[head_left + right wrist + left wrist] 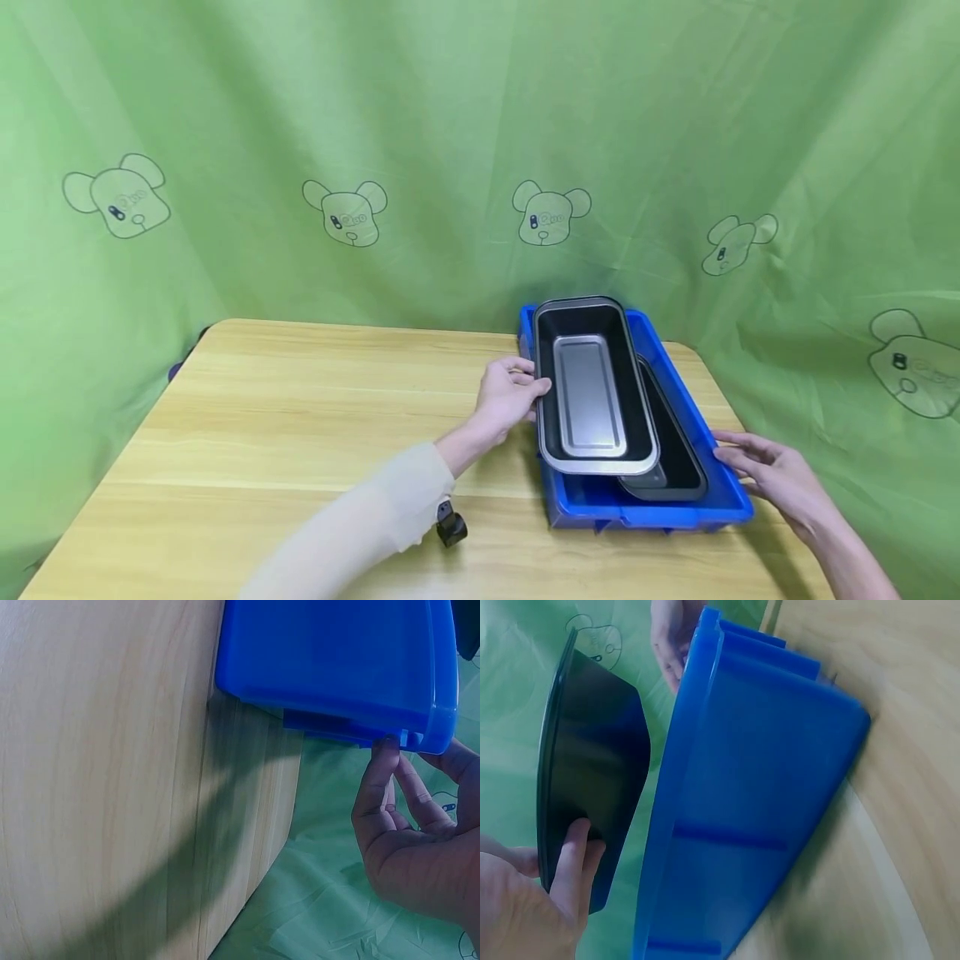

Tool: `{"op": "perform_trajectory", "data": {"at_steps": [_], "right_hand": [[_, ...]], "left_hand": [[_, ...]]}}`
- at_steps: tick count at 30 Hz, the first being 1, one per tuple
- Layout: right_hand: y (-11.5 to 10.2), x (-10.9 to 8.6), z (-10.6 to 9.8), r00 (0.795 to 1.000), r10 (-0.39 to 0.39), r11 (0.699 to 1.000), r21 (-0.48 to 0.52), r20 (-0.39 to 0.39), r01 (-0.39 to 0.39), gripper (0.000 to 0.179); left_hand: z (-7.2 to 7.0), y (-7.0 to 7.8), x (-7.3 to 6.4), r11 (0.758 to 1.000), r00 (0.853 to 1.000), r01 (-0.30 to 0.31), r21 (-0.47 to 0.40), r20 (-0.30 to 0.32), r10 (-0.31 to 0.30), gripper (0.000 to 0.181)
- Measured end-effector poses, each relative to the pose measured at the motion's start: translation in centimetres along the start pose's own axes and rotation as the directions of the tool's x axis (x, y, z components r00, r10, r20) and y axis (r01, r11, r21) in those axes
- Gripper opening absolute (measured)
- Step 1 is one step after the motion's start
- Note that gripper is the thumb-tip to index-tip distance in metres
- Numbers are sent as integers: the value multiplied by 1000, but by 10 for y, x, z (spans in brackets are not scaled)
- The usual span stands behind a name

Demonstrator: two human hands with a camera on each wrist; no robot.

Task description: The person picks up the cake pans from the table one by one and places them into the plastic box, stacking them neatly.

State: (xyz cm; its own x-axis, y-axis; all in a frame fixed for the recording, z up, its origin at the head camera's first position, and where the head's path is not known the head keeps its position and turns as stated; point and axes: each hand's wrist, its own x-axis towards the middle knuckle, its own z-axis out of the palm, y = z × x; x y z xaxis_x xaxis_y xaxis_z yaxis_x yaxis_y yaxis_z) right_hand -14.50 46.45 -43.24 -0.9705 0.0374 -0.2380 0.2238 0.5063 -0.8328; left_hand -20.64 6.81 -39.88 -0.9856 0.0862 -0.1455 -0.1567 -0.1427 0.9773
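In the head view my left hand (506,402) pinches the left rim of a dark metal loaf pan (588,396), thumb on the inner side and fingers against the outer wall. The left wrist view shows this pan (596,757) raised above the rim of a blue plastic bin (742,757). Partly hidden beneath it, a second dark loaf pan (678,454) lies inside the bin. At the bin's right side, my right hand (783,479) holds its rim, with thumb and fingertips at the edge in the right wrist view.
The blue bin stands on the right part of a light wooden table (300,433). A green curtain (450,275) with mouse-head drawings hangs behind and along the sides. A small black device (451,525) is strapped at my left wrist.
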Motion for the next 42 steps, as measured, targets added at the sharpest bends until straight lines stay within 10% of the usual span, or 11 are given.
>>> {"op": "perform_trajectory", "data": {"at_steps": [42], "right_hand": [[2, 2, -1, 999, -30, 999, 15, 14, 30, 24]], "left_hand": [[72, -22, 10, 994, 993, 102, -45, -50, -104, 24]]}}
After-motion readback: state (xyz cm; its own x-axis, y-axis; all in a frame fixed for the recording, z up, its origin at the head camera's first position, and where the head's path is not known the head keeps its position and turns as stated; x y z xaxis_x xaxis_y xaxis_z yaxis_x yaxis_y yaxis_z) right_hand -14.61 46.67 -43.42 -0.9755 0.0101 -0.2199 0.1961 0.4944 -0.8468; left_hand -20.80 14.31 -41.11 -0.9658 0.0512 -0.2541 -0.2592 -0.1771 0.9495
